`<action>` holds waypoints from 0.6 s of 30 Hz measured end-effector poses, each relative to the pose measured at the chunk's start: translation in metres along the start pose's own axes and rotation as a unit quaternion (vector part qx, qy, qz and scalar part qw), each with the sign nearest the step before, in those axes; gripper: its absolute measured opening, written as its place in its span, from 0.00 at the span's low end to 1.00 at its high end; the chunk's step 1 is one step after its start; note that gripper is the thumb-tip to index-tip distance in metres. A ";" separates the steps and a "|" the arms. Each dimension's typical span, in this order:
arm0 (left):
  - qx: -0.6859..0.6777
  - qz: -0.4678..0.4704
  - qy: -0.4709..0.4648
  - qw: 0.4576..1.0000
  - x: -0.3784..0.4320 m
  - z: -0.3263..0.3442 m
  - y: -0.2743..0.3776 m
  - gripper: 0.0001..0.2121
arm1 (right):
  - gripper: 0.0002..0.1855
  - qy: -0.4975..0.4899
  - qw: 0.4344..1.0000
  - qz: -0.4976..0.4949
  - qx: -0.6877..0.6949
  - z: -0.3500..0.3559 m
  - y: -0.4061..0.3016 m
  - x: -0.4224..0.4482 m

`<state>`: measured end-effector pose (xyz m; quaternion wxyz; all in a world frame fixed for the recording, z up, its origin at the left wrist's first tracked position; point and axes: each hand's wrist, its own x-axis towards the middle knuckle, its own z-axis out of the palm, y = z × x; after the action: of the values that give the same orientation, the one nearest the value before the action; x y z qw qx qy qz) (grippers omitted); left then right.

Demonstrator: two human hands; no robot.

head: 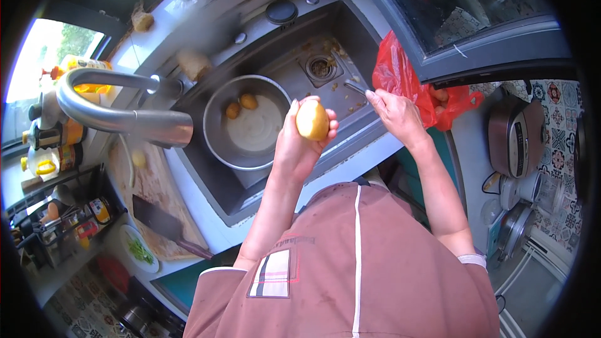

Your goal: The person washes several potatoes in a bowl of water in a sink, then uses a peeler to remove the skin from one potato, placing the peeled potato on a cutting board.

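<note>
A peeled-looking yellow potato (312, 120) rests in my left hand (300, 143), the fingers curled round it above the sink's near edge. My right hand (397, 117) grips a slim metal tool (357, 86), probably a peeler, which points over the right part of the sink. A round metal pot (247, 122) stands in the left part of the sink, with two potatoes (241, 106) on its bottom. Right of the pot, bits of peel lie round the drain (321, 66). A red plastic bag (399, 75) with several potatoes in it lies beyond my right hand.
A metal faucet (127, 115) arches in from the left. A cleaver (162, 220) lies on a wooden cutting board (164, 183), beside a plate of chopped greens (140, 249). An open window sash (474, 51) juts over the upper right. A rice cooker (514, 138) stands far right.
</note>
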<state>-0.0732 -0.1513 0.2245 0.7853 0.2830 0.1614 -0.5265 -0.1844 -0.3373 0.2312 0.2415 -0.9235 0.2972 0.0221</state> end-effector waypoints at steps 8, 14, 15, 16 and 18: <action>-0.041 -0.033 0.011 0.999 0.012 -0.004 -0.003 0.22 | 0.17 0.073 0.972 -0.222 -0.033 -0.014 -0.067 -0.030; 0.002 0.016 0.007 1.000 0.002 -0.003 -0.005 0.18 | 0.17 0.026 0.986 -0.159 0.051 -0.011 -0.039 -0.013; 0.014 0.019 -0.017 1.000 -0.001 -0.004 -0.003 0.18 | 0.18 0.019 0.999 -0.036 0.024 -0.016 -0.028 -0.005; 0.061 0.040 -0.018 0.997 -0.003 0.000 -0.002 0.18 | 0.18 0.052 0.997 -0.043 -0.038 -0.012 -0.005 -0.003; 0.083 0.060 -0.004 0.995 -0.002 0.008 0.000 0.18 | 0.19 0.031 0.999 -0.016 -0.007 -0.017 -0.007 -0.007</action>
<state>-0.0746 -0.1543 0.2319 0.7901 0.3543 0.0971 -0.4907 -0.1880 -0.3364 0.2508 0.2263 -0.9299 0.2899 -0.0082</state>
